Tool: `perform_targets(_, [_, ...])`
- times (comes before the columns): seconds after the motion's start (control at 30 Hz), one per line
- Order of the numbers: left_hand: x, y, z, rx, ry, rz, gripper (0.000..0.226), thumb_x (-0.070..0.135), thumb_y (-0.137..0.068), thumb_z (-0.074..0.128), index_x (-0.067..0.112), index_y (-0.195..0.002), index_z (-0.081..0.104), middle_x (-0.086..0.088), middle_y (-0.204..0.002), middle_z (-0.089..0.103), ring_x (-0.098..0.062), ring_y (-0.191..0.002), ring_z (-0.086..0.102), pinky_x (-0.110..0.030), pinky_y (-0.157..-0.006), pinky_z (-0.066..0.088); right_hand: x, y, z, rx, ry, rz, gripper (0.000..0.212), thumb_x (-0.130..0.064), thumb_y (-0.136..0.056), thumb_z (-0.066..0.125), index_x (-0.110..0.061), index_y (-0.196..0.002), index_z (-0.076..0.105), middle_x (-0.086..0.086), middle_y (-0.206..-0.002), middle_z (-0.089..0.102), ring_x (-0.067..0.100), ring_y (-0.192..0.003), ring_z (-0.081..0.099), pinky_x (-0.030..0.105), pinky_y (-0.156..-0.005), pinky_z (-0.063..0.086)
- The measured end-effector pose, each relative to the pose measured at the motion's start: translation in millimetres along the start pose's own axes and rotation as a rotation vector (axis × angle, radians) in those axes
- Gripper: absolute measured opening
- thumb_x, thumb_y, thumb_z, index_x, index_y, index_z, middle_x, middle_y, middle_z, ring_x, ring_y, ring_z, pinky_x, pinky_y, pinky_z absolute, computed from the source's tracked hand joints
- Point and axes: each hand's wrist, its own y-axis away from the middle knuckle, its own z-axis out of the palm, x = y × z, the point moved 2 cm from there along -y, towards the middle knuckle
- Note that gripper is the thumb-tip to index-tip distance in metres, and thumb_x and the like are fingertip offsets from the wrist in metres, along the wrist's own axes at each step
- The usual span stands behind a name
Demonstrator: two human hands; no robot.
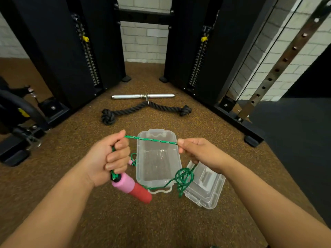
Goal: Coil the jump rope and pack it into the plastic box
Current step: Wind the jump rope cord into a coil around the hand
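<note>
A green jump rope stretches taut between my two hands above the clear plastic box, which stands open and empty on the floor. My left hand is fisted around several strands of rope, and a pink-and-red handle hangs just below the fist. A second small pink handle end peeks out beside that hand. My right hand pinches the rope's other end of the taut span; a tangled bunch of rope dangles beneath it. The box's clear lid lies to the right of the box.
A steel bar attachment and a black knotted triceps rope lie on the brown floor beyond the box. Black cable-machine columns stand left and right. A machine base sits at the far left, a dark mat at the right.
</note>
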Motion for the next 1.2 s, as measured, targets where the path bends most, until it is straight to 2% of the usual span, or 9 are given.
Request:
perform_targets(0.13, [1, -3, -9, -0.074, 0.08, 0.002, 0.048, 0.033, -0.098, 0.034, 0.018, -0.054, 0.046, 0.008, -0.035, 0.021, -0.009, -0.03, 0.015, -0.021, -0.034, 0.027, 0, 5, -16, -0.048, 0.007, -0.024, 0.026, -0.032, -0.096, 0.05, -0.02, -0.093, 0.072, -0.003, -0.063, 0.035, 0.008, -0.056, 0.034, 0.017, -0.054, 0.035])
perform_targets(0.27, [7, -3, -27, -0.472, 0.347, -0.135, 0.062, 0.04, -0.103, 0.005, 0.005, -0.087, 0.054, 0.001, -0.051, 0.028, -0.019, -0.053, 0.036, -0.035, -0.059, 0.028, 3, 9, -30, -0.013, 0.152, -0.008, 0.025, -0.039, -0.094, 0.051, -0.029, -0.092, 0.074, 0.008, -0.069, 0.041, 0.021, -0.06, 0.033, 0.022, -0.053, 0.031])
perform_targets(0.57, [6, -6, -22, -0.582, 0.357, -0.168, 0.065, 0.039, -0.1, -0.002, 0.002, -0.089, 0.05, 0.001, -0.051, 0.021, -0.017, -0.044, 0.019, -0.036, -0.06, 0.023, 3, 11, -48, 0.138, 0.142, -0.047, 0.025, -0.035, -0.097, 0.046, -0.027, -0.092, 0.07, -0.003, -0.054, 0.039, 0.015, -0.048, 0.03, 0.021, -0.047, 0.026])
perform_targets(0.7, [3, -6, -8, -0.436, 0.24, -0.112, 0.053, 0.032, -0.103, 0.017, 0.008, -0.073, 0.052, 0.0, -0.046, 0.03, -0.016, -0.039, 0.029, -0.032, -0.049, 0.031, 9, 3, -44, 0.238, 0.154, -0.047, 0.026, -0.034, -0.098, 0.045, -0.027, -0.092, 0.069, -0.007, -0.055, 0.04, 0.01, -0.049, 0.032, 0.024, -0.047, 0.031])
perform_targets(0.8, [-3, -4, 13, -0.129, -0.049, -0.018, 0.047, 0.031, -0.096, 0.035, 0.016, -0.052, 0.043, 0.007, -0.031, 0.024, -0.009, -0.024, 0.016, -0.021, -0.033, 0.023, 16, -3, -28, 0.103, 0.308, -0.028, 0.026, -0.033, -0.097, 0.044, -0.032, -0.105, 0.068, 0.01, -0.083, 0.065, 0.025, -0.073, 0.057, 0.04, -0.076, 0.05])
perform_targets(0.9, [-13, -7, 32, -0.131, -0.119, -0.062, 0.048, 0.03, -0.095, 0.035, 0.016, -0.049, 0.042, 0.007, -0.029, 0.028, -0.004, -0.021, 0.023, -0.014, -0.031, 0.025, 8, -4, 2, -0.04, 0.258, -0.024, 0.035, -0.03, -0.101, 0.037, -0.023, -0.126, 0.06, 0.001, -0.112, 0.066, 0.018, -0.106, 0.061, 0.034, -0.1, 0.045])
perform_targets(1.03, [-23, -11, 41, -0.205, -0.179, -0.16, 0.046, 0.031, -0.095, 0.035, 0.016, -0.052, 0.043, 0.007, -0.029, 0.028, -0.004, -0.021, 0.024, -0.013, -0.032, 0.027, -9, -6, 46, -0.152, 0.07, -0.1, 0.04, -0.032, -0.103, 0.031, -0.019, -0.136, 0.049, -0.006, -0.139, 0.051, 0.006, -0.13, 0.045, 0.021, -0.111, 0.029])
perform_targets(1.13, [-25, -11, 41, -0.265, -0.191, -0.183, 0.045, 0.032, -0.096, 0.035, 0.016, -0.054, 0.044, 0.007, -0.03, 0.031, -0.005, -0.022, 0.027, -0.015, -0.032, 0.029, -13, -6, 55, -0.198, 0.042, -0.096, 0.039, -0.029, -0.102, 0.034, -0.01, -0.127, 0.057, -0.004, -0.129, 0.058, 0.006, -0.125, 0.049, 0.02, -0.109, 0.031])
perform_targets(1.2, [-24, -8, 37, -0.261, -0.203, -0.205, 0.045, 0.034, -0.095, 0.038, 0.016, -0.055, 0.044, 0.007, -0.031, 0.032, -0.005, -0.023, 0.029, -0.016, -0.033, 0.031, -19, -5, 47, -0.219, 0.023, -0.118, 0.035, -0.026, -0.101, 0.037, -0.004, -0.103, 0.065, -0.001, -0.096, 0.067, 0.015, -0.104, 0.061, 0.026, -0.101, 0.038])
